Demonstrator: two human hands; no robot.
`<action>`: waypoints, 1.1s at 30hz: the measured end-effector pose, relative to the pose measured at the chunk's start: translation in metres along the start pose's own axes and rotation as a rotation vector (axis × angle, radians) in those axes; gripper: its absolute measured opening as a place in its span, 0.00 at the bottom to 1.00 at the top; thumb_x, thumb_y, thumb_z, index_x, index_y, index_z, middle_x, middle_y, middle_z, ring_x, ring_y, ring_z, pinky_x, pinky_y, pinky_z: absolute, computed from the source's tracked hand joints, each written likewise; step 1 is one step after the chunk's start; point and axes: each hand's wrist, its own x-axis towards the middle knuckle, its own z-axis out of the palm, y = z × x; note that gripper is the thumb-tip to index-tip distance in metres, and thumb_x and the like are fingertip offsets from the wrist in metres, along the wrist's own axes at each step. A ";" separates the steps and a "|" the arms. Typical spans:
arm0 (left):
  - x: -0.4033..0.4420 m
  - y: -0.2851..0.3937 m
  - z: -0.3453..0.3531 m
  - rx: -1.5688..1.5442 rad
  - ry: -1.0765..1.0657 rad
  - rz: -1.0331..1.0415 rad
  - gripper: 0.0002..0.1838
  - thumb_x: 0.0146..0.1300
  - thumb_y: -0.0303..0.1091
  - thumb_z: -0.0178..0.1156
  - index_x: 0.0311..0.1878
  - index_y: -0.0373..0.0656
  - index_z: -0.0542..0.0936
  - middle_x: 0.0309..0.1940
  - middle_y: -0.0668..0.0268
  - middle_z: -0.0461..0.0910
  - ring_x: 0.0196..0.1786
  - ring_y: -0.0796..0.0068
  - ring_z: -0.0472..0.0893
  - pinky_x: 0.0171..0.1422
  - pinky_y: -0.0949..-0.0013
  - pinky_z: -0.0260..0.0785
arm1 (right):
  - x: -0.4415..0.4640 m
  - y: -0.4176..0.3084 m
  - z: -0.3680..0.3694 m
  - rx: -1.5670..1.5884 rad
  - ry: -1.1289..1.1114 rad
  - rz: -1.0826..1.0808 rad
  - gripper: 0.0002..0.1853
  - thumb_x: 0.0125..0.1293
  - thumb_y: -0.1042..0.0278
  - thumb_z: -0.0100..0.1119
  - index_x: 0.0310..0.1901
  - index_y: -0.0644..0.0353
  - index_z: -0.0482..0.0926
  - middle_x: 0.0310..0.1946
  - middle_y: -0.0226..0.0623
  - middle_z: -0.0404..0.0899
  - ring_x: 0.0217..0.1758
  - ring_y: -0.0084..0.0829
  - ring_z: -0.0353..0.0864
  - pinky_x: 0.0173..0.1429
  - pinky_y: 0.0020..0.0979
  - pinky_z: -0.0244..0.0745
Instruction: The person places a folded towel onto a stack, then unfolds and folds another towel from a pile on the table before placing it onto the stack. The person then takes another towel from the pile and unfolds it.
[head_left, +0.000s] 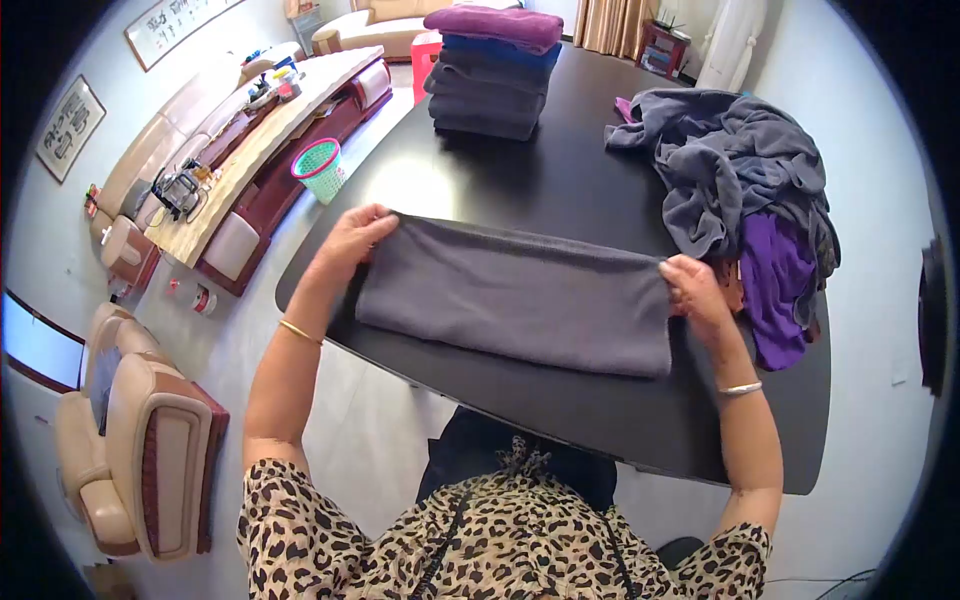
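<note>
A grey towel-like cloth [520, 295], folded into a long rectangle, is stretched between my two hands over the dark table [590, 180]. My left hand [358, 238] pinches its far left corner, thumb on top. At the far right corner, my right hand [695, 292] grips the cloth the same way. The near edge of the cloth hangs or lies close to the tabletop; I cannot tell whether it touches. Right of my right hand lies a heap of rumpled grey cloths [735, 160] with a purple cloth [775, 285] at its near side.
At the table's far end stands a stack of folded cloths [490, 85], grey and blue with a purple one on top. A green basket with a pink rim [318, 170] is on the floor to the left. Beyond it are a long low table [250, 150] and beige sofas [150, 450].
</note>
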 end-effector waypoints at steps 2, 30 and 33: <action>0.004 0.000 0.006 0.009 0.029 -0.064 0.08 0.66 0.40 0.60 0.38 0.46 0.79 0.25 0.80 0.75 0.23 0.92 0.71 0.21 0.84 0.56 | 0.000 0.002 0.005 0.027 -0.001 0.033 0.09 0.70 0.59 0.55 0.35 0.52 0.74 0.21 0.15 0.65 0.19 0.09 0.61 0.22 0.15 0.59; -0.070 0.033 0.112 1.177 -0.280 0.503 0.44 0.60 0.63 0.55 0.72 0.44 0.59 0.72 0.54 0.55 0.76 0.53 0.50 0.76 0.43 0.39 | -0.036 -0.007 0.038 -1.245 -0.230 -0.714 0.39 0.62 0.41 0.56 0.69 0.58 0.61 0.71 0.50 0.53 0.76 0.51 0.47 0.76 0.51 0.42; -0.050 0.032 0.092 1.214 -0.402 0.585 0.42 0.61 0.63 0.53 0.72 0.48 0.60 0.73 0.55 0.54 0.76 0.54 0.50 0.78 0.47 0.37 | -0.041 0.000 0.031 -1.226 -0.210 -0.645 0.41 0.62 0.41 0.56 0.70 0.58 0.59 0.72 0.50 0.50 0.77 0.52 0.44 0.76 0.52 0.40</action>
